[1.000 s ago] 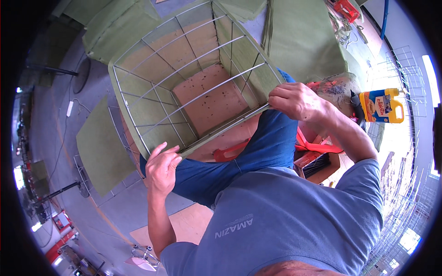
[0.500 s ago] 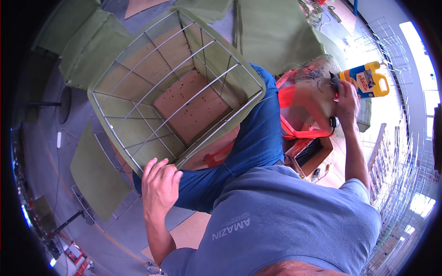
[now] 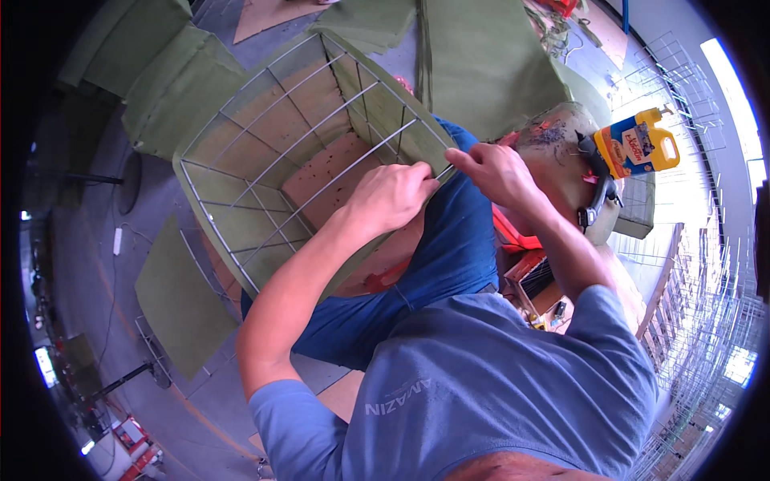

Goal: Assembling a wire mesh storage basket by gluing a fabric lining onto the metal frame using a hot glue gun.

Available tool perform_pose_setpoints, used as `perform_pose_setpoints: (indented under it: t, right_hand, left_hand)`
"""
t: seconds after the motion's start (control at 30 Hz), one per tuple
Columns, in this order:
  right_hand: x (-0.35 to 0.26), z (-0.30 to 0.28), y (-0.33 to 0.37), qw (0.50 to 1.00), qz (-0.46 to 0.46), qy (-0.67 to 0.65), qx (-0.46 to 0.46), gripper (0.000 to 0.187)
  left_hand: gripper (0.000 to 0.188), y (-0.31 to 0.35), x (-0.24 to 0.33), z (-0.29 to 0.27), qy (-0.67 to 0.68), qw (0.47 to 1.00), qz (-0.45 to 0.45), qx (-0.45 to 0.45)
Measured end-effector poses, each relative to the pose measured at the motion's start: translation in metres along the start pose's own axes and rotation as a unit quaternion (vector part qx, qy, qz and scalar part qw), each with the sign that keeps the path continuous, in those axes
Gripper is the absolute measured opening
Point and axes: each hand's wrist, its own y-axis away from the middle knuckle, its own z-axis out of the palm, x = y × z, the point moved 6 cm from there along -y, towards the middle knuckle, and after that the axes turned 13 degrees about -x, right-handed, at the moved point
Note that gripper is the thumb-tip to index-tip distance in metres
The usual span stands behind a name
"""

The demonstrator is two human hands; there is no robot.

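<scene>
A wire-framed basket with a green sheet lining tilts across my lap, its mouth turned up toward me. My left hand lies over its near right rim, fingers bent and pinching the edge of the green lining. Close by, at the right corner of that rim, my right hand has thumb and fingers closed on the edge too; the fingertips are partly hidden. A black hand tool rests on a stained covered surface to the right, apart from both hands.
A yellow jug with a blue label stands beside the black tool. Green sheets lie on the far side, and a cut green panel at left. An open box sits by my right hip. Wire grids stack at far right.
My right hand has left the black tool and come over to the basket rim. My left hand has moved from the near corner to the right along the rim. The basket has shifted slightly.
</scene>
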Motion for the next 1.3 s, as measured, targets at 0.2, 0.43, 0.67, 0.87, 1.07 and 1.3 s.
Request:
perform_pose_setpoints:
  t: [0.2,0.43,0.67,0.87,1.07,1.3]
  right_hand:
    - [-0.006,0.003,-0.017,0.992,-0.102,0.054,0.06,0.042]
    - [-0.014,-0.007,-0.01,0.993,-0.085,0.072,0.05,0.038]
    - [0.052,-0.053,0.022,0.978,0.008,-0.161,0.134,0.054]
    - [0.274,-0.072,0.088,0.911,0.304,0.079,0.268,0.063]
    - [0.396,-0.024,0.083,0.907,0.262,-0.019,0.33,0.058]
    - [0.444,-0.001,0.061,0.712,0.079,-0.628,0.304,0.025]
  left_hand:
    - [0.019,-0.009,-0.014,0.01,0.023,0.998,0.05,-0.025]
    - [0.023,-0.007,-0.017,0.014,0.054,0.997,0.04,-0.031]
    - [0.033,0.014,-0.021,0.002,0.155,0.982,-0.027,-0.105]
    - [0.056,0.059,0.009,-0.02,-0.01,0.996,0.05,-0.068]
    - [0.048,0.075,0.017,0.002,-0.105,0.993,0.044,0.0]
    - [0.042,0.11,0.05,-0.02,-0.053,0.985,0.085,0.143]
